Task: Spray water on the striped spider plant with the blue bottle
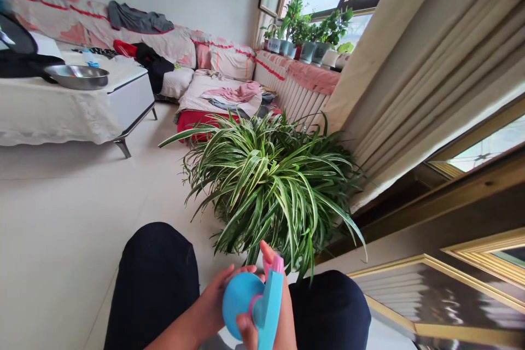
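Low in the view, between my knees, both hands are closed around a blue spray bottle (241, 302) with a pink nozzle. My left hand (211, 303) wraps the round bottle body from the left side. At the sprayer head is my right hand (283, 311), its thumb near the pink collar and one finger stretched up beside the nozzle. The trigger is hidden. Just beyond the bottle spreads a large spider plant (266, 180) with long green-and-white striped leaves. Its pot cannot be seen under the foliage.
At the left stands a cloth-covered table (61, 112) with a metal bowl (77, 77). A sofa (197, 85) with clothes lies behind the plant. Several potted plants (307, 33) line the windowsill. A beige curtain (426, 60) and a gold-trimmed cabinet (435, 295) border the right.
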Motion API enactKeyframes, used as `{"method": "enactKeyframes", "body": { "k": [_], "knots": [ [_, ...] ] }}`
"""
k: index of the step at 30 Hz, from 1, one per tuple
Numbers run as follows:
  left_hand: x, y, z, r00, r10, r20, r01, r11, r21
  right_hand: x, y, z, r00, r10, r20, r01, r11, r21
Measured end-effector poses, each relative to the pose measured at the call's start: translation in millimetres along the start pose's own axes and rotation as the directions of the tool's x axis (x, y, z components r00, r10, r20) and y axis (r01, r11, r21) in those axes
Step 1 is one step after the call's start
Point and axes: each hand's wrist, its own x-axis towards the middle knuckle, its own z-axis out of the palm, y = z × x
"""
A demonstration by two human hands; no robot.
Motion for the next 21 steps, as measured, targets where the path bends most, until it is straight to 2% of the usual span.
{"method": "enactKeyframes", "body": {
  "k": [3, 5, 8, 12, 15, 21],
  "knots": [
    [1, -3, 11.2, 1.0, -0.003, 0.003, 0.003, 0.997, 0.073, -6, 0, -5, 0.99, 0.046, -0.133, -0.048, 0.999, -0.016],
    [5, -5, 11.3, 1.0, -0.009, -0.03, 0.012, 0.995, 0.097, -7, 9, -10, 0.984, 0.046, -0.175, -0.056, 0.997, -0.052],
    [17, -9, 2.7, 0.996, -0.05, -0.077, 0.055, 0.996, 0.066, -3, 30, -18, 0.976, 0.054, -0.211, -0.078, 0.991, -0.105],
    [31, -16, -9.0, 0.98, -0.184, -0.071, 0.188, 0.981, 0.054, 3, 52, -27, 0.937, 0.198, -0.287, -0.236, 0.966, -0.103],
    [37, -19, -9.8, 0.975, -0.214, -0.052, 0.218, 0.973, 0.077, 2, 58, -31, 0.932, 0.226, -0.282, -0.264, 0.959, -0.103],
    [48, -23, 4.1, 0.966, -0.259, -0.029, 0.26, 0.958, 0.117, 3, 55, -42, 0.963, 0.164, -0.212, -0.192, 0.974, -0.119]
  ]
}}
